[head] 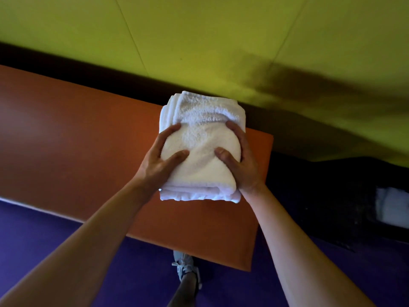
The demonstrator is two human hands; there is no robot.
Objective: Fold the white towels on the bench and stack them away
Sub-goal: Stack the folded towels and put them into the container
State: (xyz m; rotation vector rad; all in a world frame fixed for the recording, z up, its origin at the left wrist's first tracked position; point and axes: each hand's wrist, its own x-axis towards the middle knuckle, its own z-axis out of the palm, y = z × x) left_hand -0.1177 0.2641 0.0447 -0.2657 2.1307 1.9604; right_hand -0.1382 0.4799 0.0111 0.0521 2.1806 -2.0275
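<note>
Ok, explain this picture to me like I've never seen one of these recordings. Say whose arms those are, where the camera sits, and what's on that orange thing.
There is no machine here. A person wears a wide-angle camera on the head, which looks forward and down, so both bare arms reach into the picture from below. The orange surface is the bench, which stands by a yellow-green wall on a purple floor. On the bench, near its right end, lies a stack of folded white towels. The left hand and the right hand grip the top towel from either side, thumbs on top and fingers curled over its edges. Below the bench you can see the person's shoe. In the dark area at the right something white shows, too blurred to name.
</note>
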